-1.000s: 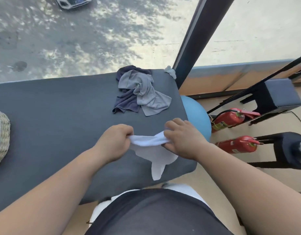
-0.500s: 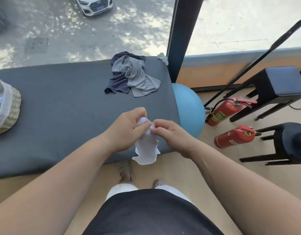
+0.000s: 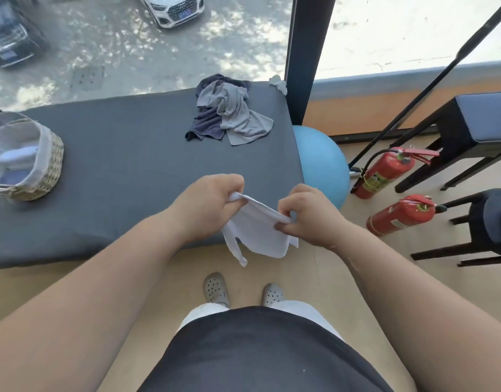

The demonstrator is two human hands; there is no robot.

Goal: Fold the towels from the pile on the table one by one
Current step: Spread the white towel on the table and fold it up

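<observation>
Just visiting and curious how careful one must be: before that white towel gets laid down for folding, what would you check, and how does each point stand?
1. Left hand grip on the towel edge: ok.
2. Right hand grip on the other end: ok, pinched.
3. Towel spread flat between the hands: not ok; it hangs bunched, with a tail dangling.
4. Bare table in front of the hands: ok.
5. Pile apart from that spot: ok, it lies at the far edge.
6. Towel free of twists: cannot tell.
</observation>
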